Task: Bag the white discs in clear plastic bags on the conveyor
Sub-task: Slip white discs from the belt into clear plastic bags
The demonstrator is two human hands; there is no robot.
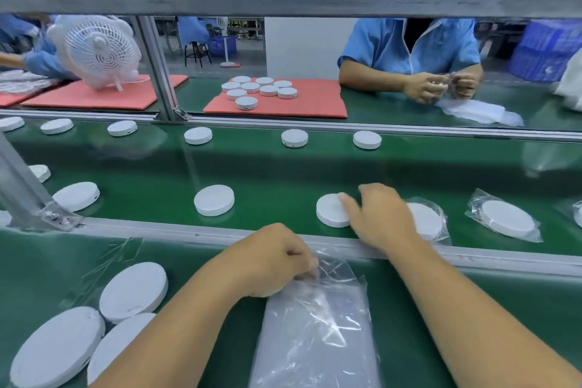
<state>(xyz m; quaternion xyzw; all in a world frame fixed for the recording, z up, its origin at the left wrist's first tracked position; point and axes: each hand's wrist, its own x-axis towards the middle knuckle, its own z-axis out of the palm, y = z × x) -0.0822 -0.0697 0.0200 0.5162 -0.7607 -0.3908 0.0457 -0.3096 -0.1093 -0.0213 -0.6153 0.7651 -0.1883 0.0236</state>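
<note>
My left hand pinches the top sheet of a stack of clear plastic bags lying on the near green bench. My right hand reaches over the metal rail onto the conveyor belt, its fingers curled over the right edge of a bare white disc. Just right of that hand lies a bagged disc, and another bagged disc sits further right. Three bare discs lie at my near left.
More bare discs ride the belt: one at centre, one at left, and a far row. An aluminium rail separates bench and belt. Across sit a person in blue, a red mat with discs, and a white fan.
</note>
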